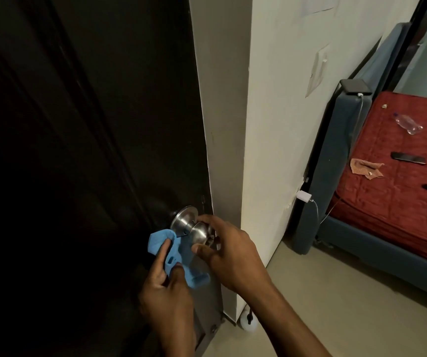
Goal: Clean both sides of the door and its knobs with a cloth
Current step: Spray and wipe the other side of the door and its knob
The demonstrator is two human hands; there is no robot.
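**Knob wipe in progress, cloth in left hand, right hand on knob**

Head view, the only one. Dark brown wooden door [83,130] fills the left half of the frame. Its round brushed-steel knob [199,233] sits lower centre, close to the door's edge, with a round steel backplate [181,219] behind it against the door face.

Left hand [167,284], bottom centre: thumb and fingers curled round a bunched light blue cloth [176,256]. The cloth lies just below and left of the knob, and its upper fold reaches the backplate's lower edge. Contact with the ball of the knob itself is not clear.

Right hand [230,253], lower centre right: fingers wrapped over the knob's outer face from the right, thumb underneath. Grip is narrow, holding the knob.

Handling, as judgement: the cloth is soft, light and limp, so it is best kept bunched in the palm with a pad of fabric pushed out by the fingers. The knob is hard, smooth and probably slippery, and likely turns, so steadying it with the other hand makes sense. The cloth must wrap round the neck between ball and backplate.

Right side of the frame: white wall [279,112], red quilted bed cover [398,176] with a clear plastic bottle [408,123] lying on it.
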